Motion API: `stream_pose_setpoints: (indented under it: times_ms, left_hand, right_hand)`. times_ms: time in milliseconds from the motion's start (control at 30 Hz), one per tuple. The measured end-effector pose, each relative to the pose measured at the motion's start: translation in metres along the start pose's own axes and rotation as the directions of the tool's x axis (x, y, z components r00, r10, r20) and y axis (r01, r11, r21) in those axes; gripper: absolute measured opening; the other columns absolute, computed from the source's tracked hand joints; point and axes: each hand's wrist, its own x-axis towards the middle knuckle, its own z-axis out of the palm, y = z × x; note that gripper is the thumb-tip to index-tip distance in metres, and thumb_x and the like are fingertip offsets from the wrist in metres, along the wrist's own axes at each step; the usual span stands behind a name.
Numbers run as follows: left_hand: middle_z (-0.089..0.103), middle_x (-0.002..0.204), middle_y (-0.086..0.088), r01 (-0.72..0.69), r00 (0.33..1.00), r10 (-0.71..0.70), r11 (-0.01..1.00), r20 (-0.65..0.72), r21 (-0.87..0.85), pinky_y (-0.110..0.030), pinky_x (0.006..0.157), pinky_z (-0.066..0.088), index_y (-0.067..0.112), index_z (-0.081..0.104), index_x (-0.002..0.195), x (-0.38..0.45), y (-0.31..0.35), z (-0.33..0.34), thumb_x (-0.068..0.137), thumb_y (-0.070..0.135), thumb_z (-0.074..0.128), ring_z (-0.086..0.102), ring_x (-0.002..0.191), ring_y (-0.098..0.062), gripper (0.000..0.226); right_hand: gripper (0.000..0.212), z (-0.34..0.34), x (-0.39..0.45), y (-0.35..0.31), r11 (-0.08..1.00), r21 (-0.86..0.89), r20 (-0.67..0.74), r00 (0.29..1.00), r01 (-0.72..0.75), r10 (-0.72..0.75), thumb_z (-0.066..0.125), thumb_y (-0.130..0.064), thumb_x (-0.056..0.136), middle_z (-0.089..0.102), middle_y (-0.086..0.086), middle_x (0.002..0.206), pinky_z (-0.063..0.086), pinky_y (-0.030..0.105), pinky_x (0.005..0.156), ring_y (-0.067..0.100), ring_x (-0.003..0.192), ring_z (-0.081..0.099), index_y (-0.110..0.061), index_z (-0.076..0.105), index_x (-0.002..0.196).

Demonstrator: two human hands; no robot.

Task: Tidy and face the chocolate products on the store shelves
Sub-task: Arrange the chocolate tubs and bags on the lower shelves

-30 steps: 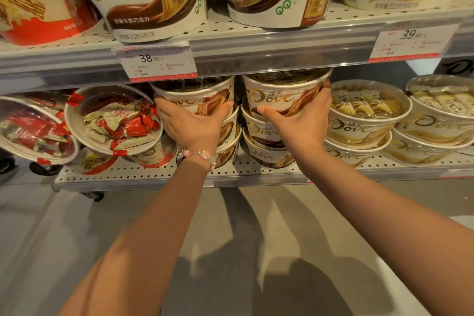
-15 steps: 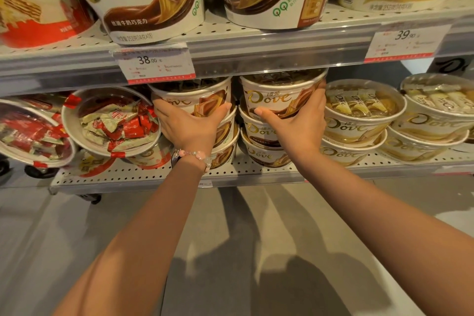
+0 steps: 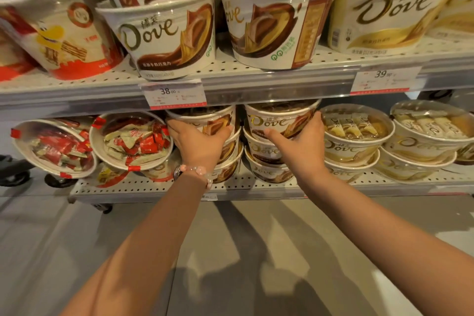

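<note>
Two stacks of brown Dove chocolate tubs stand side by side at the middle of the lower shelf (image 3: 256,188), directly beneath the upper shelf's front rail. The left hand (image 3: 198,145) cups the top tub of the left stack (image 3: 205,118): the thumb lies across the tub's right front face and the fingers curve round its left wall, their tips hidden behind the rim. A pink beaded bracelet (image 3: 197,170) circles that wrist. The right hand (image 3: 301,145) grips the top tub of the right stack (image 3: 279,120) in mirror fashion, thumb extended leftward under the Dove logo, fingers wrapped round the tub's right wall. Both forearms reach up and forward from the bottom corners of the view, converging on the shelf. Left of the held tubs, two red-and-white candy tubs (image 3: 130,143) lean tilted, lids facing outward. To the right sit stacked golden Dove tubs (image 3: 356,136), just beside the right hand; whether they touch it cannot be told. On the upper shelf (image 3: 256,77) stand larger Dove tubs (image 3: 166,38) above price tags (image 3: 174,93) reading 38.00 and 39.90.
</note>
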Motion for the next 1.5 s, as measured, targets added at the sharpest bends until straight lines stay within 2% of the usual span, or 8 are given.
stream_pose_setpoints:
  times_ms: [100, 200, 333, 500, 633, 800, 933, 1500]
  left_hand:
    - [0.035, 0.132, -0.014, 0.051, 0.998, -0.05, 0.997, 0.026, -0.05, -0.041, 0.109, 0.031, 0.001, 0.029, 0.133, -0.011, 0.004, -0.011, 0.062, 0.032, 0.083, 0.035, 0.126, -0.029, 0.095]
    - [0.038, 0.13, -0.01, 0.09, 0.996, -0.086, 0.989, 0.035, -0.118, -0.04, 0.106, 0.035, 0.008, 0.035, 0.129, -0.028, 0.014, -0.025, 0.068, 0.023, 0.08, 0.039, 0.122, -0.024, 0.077]
    - [0.042, 0.123, -0.008, -0.11, 0.992, 0.097, 0.98, -0.084, -0.164, -0.038, 0.101, 0.041, 0.023, 0.035, 0.116, -0.043, 0.032, -0.052, 0.071, 0.014, 0.078, 0.045, 0.112, -0.019, 0.063]
    - [0.035, 0.125, -0.004, -0.233, 0.953, 0.178, 0.948, -0.246, -0.216, -0.033, 0.104, 0.037, 0.015, 0.03, 0.128, -0.023, 0.08, -0.073, 0.068, 0.012, 0.079, 0.041, 0.118, -0.02, 0.077]
    - [0.023, 0.137, -0.005, -0.269, 0.939, 0.212, 0.943, -0.27, -0.194, -0.011, 0.104, 0.024, 0.014, 0.017, 0.139, -0.008, 0.103, -0.074, 0.062, 0.022, 0.085, 0.027, 0.125, -0.01, 0.103]
    - [0.015, 0.148, -0.012, -0.199, 0.947, 0.159, 0.973, -0.279, -0.119, -0.04, 0.115, 0.018, 0.01, 0.007, 0.145, 0.011, 0.117, -0.068, 0.047, 0.044, 0.089, 0.015, 0.138, -0.024, 0.132]
    - [0.014, 0.15, -0.013, -0.176, 0.95, 0.148, 0.981, -0.274, -0.082, -0.041, 0.113, 0.016, 0.01, 0.003, 0.146, 0.02, 0.121, -0.067, 0.042, 0.052, 0.087, 0.012, 0.14, -0.025, 0.141]
    - [0.024, 0.145, -0.014, -0.254, 0.937, 0.259, 0.966, -0.236, 0.053, -0.037, 0.114, 0.018, 0.003, 0.01, 0.144, 0.049, 0.1, -0.074, 0.043, 0.055, 0.086, 0.02, 0.137, -0.026, 0.137]
  right_hand:
    - [0.083, -0.013, -0.026, -0.018, 0.988, 0.151, -0.005, 1.0, 0.0, 0.001, 0.077, -0.031, 0.072, 0.041, -0.001, 0.138, 0.035, 0.04, 0.11, 0.012, 0.126, 0.041, -0.022, 0.031, 0.14]
    - [0.062, -0.026, -0.044, -0.04, 0.968, 0.226, -0.026, 0.994, 0.107, -0.104, 0.073, -0.022, 0.079, 0.045, -0.004, 0.128, 0.041, 0.036, 0.104, 0.006, 0.118, 0.045, -0.03, 0.037, 0.128]
    - [0.069, -0.035, -0.036, -0.072, 0.94, 0.204, -0.091, 0.961, 0.275, -0.261, 0.071, -0.027, 0.074, 0.042, -0.004, 0.13, 0.036, 0.025, 0.105, 0.007, 0.122, 0.042, -0.026, 0.033, 0.131]
    - [0.101, -0.033, -0.006, -0.105, 0.936, 0.094, -0.157, 0.934, 0.339, -0.322, 0.08, -0.032, 0.072, 0.023, -0.006, 0.141, 0.016, 0.005, 0.107, 0.004, 0.133, 0.023, -0.013, 0.014, 0.147]
    - [0.118, -0.027, 0.012, -0.123, 0.963, 0.038, -0.183, 0.949, 0.266, -0.255, 0.084, -0.037, 0.065, 0.016, 0.008, 0.151, 0.01, 0.016, 0.108, 0.009, 0.138, 0.014, -0.01, 0.006, 0.149]
    - [0.128, -0.015, 0.019, -0.136, 0.977, 0.013, -0.217, 0.954, 0.214, -0.206, 0.086, -0.046, 0.058, 0.014, 0.011, 0.154, 0.014, 0.032, 0.115, 0.022, 0.143, 0.012, -0.009, 0.005, 0.149]
    - [0.129, -0.009, 0.02, -0.14, 0.981, 0.008, -0.275, 0.944, 0.194, -0.184, 0.087, -0.045, 0.054, 0.019, 0.012, 0.152, 0.022, 0.043, 0.116, 0.026, 0.142, 0.017, -0.009, 0.008, 0.149]
    - [0.127, -0.028, 0.053, -0.123, 0.973, -0.012, -0.149, 0.962, 0.23, -0.229, 0.09, -0.043, 0.048, 0.04, 0.004, 0.145, 0.032, 0.023, 0.102, 0.021, 0.131, 0.041, -0.014, 0.016, 0.147]
